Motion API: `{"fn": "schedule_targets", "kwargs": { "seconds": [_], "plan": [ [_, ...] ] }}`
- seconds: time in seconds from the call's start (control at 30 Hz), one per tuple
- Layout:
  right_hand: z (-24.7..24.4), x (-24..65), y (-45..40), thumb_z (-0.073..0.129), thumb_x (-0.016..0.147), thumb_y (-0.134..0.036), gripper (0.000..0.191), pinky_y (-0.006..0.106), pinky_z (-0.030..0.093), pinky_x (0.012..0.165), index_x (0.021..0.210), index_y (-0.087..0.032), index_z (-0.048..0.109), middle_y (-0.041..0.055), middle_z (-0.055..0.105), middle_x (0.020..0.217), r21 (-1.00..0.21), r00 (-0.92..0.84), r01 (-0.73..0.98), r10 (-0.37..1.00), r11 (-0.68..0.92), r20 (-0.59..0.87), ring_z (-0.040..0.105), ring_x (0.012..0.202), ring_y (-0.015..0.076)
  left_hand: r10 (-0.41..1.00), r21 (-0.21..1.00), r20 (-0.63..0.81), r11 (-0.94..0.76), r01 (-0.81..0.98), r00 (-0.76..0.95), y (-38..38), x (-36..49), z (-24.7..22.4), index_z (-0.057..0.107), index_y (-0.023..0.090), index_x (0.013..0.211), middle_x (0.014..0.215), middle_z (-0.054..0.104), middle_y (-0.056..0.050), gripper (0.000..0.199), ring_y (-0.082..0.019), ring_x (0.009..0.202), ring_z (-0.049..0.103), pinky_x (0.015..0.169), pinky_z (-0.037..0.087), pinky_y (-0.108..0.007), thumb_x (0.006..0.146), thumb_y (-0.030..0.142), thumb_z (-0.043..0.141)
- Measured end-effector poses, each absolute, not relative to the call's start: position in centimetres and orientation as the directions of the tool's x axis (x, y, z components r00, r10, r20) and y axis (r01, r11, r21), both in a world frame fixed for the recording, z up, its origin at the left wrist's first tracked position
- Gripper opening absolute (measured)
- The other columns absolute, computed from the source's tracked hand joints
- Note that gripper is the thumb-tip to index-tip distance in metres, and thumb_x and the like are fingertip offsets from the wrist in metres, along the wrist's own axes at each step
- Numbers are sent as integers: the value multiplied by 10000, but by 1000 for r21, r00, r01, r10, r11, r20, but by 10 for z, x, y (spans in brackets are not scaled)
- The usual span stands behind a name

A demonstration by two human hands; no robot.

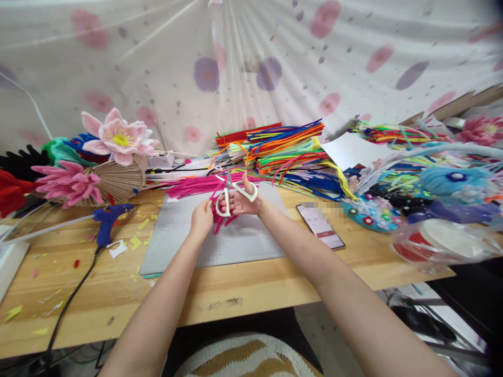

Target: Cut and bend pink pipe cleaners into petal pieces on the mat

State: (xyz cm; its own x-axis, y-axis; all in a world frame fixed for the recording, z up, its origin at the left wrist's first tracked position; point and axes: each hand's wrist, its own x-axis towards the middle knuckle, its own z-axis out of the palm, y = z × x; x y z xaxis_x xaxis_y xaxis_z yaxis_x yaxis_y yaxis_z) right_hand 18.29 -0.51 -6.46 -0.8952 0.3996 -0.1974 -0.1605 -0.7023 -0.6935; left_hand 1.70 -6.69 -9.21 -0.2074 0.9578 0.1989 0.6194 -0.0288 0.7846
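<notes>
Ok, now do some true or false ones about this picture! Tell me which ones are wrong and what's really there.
1. The right hand holds scissors with white handles. True.
2. The left hand is empty. False: its fingers grip bright pink stems.
3. The blue glue gun is to the left of the gray mat. True.
4. The phone lies on the mat. False: it lies on the wooden table, to the right of the mat.
5. The big flower with the yellow middle, on the left, has blue petals. False: they are pale pink.
6. The curtain at the back has pink and purple spots. True.
</notes>
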Motion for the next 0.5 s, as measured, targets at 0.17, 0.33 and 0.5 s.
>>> {"fn": "schedule_targets", "kwargs": {
  "seconds": [0.17, 0.33, 0.5],
  "plan": [
    [-65, 183, -6, 31, 654, -810, 922, 227, 416, 411, 960, -94, 525, 156, 596, 815, -678, -895, -149, 390, -720, -216, 561, 699, 189, 960, 781, 195, -28, 624, -201, -68, 21, -90, 601, 161, 785, 729, 623, -53, 301, -156, 660, 540, 621, 380, -251, 838, 285, 332],
    [-61, 187, -4, 30, 688, -783, 901, 224, 417, 416, 958, -82, 529, 155, 595, 806, -680, -904, -184, 394, -709, -166, 565, 729, 197, 959, 748, 203, -23, 663, -196, -68, 23, -88, 606, 148, 787, 727, 622, -63, 315, -166, 663, 534, 620, 374, -262, 840, 273, 322],
    [-59, 188, -2, 36, 676, -793, 890, 212, 389, 398, 906, -94, 537, 135, 590, 767, -706, -890, -188, 423, -683, -172, 560, 688, 186, 958, 755, 219, -46, 654, -186, -67, 22, -89, 610, 154, 768, 726, 626, -55, 315, -165, 673, 541, 625, 378, -259, 834, 280, 329]
  ]
}}
